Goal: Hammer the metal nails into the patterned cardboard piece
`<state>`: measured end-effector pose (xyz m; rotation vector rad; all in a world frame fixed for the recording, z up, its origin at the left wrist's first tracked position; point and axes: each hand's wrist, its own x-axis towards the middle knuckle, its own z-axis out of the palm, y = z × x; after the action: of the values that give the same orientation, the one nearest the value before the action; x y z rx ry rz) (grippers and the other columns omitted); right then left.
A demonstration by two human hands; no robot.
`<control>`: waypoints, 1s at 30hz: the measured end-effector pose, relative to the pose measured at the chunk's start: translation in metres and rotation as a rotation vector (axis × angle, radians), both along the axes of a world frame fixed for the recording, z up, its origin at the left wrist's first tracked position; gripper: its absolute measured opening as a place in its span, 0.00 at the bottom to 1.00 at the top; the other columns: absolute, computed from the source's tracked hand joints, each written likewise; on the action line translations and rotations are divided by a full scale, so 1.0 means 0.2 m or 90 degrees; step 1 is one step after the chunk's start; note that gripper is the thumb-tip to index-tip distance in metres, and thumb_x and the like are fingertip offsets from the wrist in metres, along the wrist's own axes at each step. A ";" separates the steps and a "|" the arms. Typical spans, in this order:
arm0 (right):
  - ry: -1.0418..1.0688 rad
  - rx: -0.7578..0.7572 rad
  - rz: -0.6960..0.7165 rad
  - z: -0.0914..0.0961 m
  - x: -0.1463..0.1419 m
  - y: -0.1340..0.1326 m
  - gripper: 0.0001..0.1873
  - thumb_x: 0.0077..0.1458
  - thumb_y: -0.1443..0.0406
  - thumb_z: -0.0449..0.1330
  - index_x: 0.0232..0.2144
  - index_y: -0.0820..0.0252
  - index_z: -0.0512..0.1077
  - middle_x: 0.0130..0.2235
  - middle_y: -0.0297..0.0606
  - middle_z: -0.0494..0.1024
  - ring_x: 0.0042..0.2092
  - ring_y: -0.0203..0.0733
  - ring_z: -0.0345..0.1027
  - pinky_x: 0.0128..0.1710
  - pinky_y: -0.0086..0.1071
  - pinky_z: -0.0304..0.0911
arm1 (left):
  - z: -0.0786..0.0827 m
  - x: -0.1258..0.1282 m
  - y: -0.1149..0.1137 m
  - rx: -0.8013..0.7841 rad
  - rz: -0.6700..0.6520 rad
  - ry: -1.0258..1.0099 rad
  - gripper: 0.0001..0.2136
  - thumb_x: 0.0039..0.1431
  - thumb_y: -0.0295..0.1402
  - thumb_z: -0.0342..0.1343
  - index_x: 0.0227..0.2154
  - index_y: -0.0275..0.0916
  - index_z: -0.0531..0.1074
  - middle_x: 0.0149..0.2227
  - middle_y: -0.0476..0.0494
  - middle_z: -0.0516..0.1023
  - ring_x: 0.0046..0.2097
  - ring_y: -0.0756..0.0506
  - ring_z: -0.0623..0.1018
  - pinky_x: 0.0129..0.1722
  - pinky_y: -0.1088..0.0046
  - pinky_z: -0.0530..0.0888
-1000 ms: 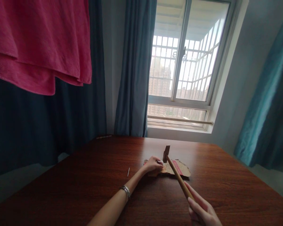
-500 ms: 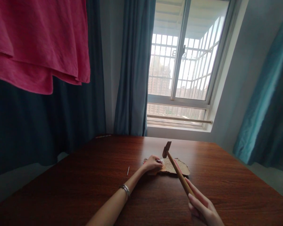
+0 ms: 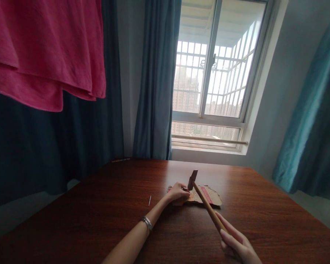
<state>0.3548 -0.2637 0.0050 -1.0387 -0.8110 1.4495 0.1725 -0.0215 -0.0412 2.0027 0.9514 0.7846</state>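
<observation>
My right hand [image 3: 236, 240] is wrapped round the wooden handle of a hammer [image 3: 209, 209]. The hammer's dark head is low, right beside the fingertips of my left hand [image 3: 178, 192]. Those fingers are pinched together over a flat, ragged-edged piece of cardboard [image 3: 216, 200], which is dotted with small holes and has a pink strip across it. What sits in the pinch is too small and too covered to name. The left hand hides the cardboard's left part. A thin metal rod [image 3: 149, 200] lies on the table, left of that hand.
Everything rests on a brown wooden table [image 3: 99, 212]. Behind it are a barred window [image 3: 209, 73] and blue curtains [image 3: 156, 80]. A pink cloth [image 3: 49, 55] hangs at the upper left. A thin strip-like item [image 3: 121, 160] lies at the table's far left corner.
The hammer head has come down and slightly left, closer to my left fingertips. My left hand keeps its place on the cardboard.
</observation>
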 end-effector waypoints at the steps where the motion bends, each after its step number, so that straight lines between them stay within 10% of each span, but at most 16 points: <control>1: 0.001 -0.007 0.003 0.01 0.00 0.00 0.44 0.41 0.53 0.65 0.58 0.59 0.56 0.17 0.23 0.55 0.15 0.21 0.39 0.12 0.17 0.30 | 0.00 0.00 0.00 0.001 -0.003 -0.004 0.11 0.39 0.35 0.58 0.25 0.33 0.76 0.25 0.50 0.73 0.30 0.50 0.70 0.28 0.79 0.63; 30: 0.020 0.004 0.021 0.03 -0.01 -0.03 0.46 0.43 0.54 0.64 0.60 0.60 0.50 0.15 0.20 0.51 0.15 0.21 0.34 0.12 0.16 0.31 | 0.02 0.00 -0.02 -0.005 0.013 0.020 0.11 0.39 0.36 0.58 0.24 0.33 0.76 0.25 0.50 0.73 0.29 0.50 0.70 0.28 0.79 0.62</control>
<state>0.3525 -0.2688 0.0119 -0.9999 -0.8131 1.4869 0.1727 -0.0251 -0.0370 2.0074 0.9925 0.7615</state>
